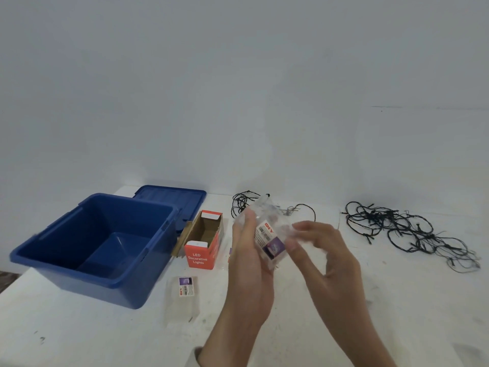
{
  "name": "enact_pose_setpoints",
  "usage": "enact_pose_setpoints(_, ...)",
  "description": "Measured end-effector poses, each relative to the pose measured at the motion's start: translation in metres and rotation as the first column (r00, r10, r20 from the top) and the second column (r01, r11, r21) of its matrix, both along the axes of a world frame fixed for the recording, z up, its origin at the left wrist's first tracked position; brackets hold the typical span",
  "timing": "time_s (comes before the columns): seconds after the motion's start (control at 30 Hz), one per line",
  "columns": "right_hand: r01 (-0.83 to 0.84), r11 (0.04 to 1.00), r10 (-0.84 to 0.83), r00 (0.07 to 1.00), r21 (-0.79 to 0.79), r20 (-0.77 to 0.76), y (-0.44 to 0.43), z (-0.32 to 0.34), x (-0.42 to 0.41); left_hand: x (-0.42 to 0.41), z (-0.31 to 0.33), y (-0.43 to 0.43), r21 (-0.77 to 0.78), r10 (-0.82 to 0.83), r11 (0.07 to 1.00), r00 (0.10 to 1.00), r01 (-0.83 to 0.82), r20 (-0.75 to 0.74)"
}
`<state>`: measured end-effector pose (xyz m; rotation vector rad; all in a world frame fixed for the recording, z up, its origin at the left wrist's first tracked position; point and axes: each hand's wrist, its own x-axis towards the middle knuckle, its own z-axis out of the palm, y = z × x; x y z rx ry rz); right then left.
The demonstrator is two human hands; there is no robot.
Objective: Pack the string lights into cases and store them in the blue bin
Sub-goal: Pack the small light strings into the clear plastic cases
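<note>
While the left hand (pixel 248 263) grips a clear case (pixel 268 235) upright over the table (pixel 391 300) and the right hand (pixel 328 256) touches its side, hold unclear, string lights (pixel 242 203) lie just beyond, the empty blue bin (pixel 87 287) leftward.

There was one blue bin (pixel 66 276) and one blue lid (pixel 172 194). I counted one orange carton (pixel 198 256), and no second like it. Of clear plastic cases I counted two: a held case (pixel 267 234) and a flat case (pixel 185 295). A small scrap showed beside the left hand (pixel 248 263), too hidden to count as a third. The string lights made two heaps, a big tangle (pixel 402 229) and a smaller tangle (pixel 243 202). Two hands were in view, that left one and the right hand (pixel 325 250).
</note>
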<state>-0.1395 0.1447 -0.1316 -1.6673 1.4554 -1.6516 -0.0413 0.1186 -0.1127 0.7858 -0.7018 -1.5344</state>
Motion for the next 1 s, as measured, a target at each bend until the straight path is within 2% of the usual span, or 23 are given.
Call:
enact_pose_setpoints(0.2,-0.054,0.998,0.061,0.985,0.045,-0.161,0.004,-0.003,-0.005,0.005,-0.004,-0.004,-0.050,-0.013,0.999,0.997,0.017,0.080)
enact_pose_setpoints(0.33,-0.137,0.990,0.144,0.942,0.045,-0.304,0.004,0.009,-0.017,0.009,-0.004,-0.004,-0.006,-0.010,1.000,0.994,0.011,0.111)
enact_pose_setpoints(0.43,-0.212,0.976,0.214,0.924,0.042,-0.317,0.003,0.016,-0.025,0.010,-0.003,-0.004,0.029,-0.035,0.999,0.990,0.031,0.136)
enact_pose_setpoints(0.6,-0.192,0.981,0.191,0.959,0.017,-0.209,-0.001,0.021,-0.022,0.008,-0.001,-0.003,0.051,-0.094,0.995,0.986,0.088,0.141)
enact_pose_setpoints(0.7,-0.145,0.988,0.152,0.974,0.056,-0.167,-0.001,0.021,-0.018,0.004,0.000,0.000,0.011,-0.060,0.998,0.987,0.059,0.146)
enact_pose_setpoints(0.83,-0.148,0.973,0.124,0.982,0.177,0.139,-0.004,0.018,-0.016,0.003,0.001,-0.001,-0.045,-0.014,0.999,0.986,0.022,0.165)
enact_pose_setpoints(0.9,-0.113,0.984,0.082,0.974,0.138,0.209,-0.003,0.019,-0.012,0.003,0.001,-0.001,-0.060,0.006,0.998,0.982,0.005,0.188)
enact_pose_setpoints(1.0,-0.046,0.998,0.036,0.977,0.040,0.212,0.002,0.019,-0.008,0.003,0.002,-0.001,-0.072,0.031,0.997,0.978,-0.016,0.205)
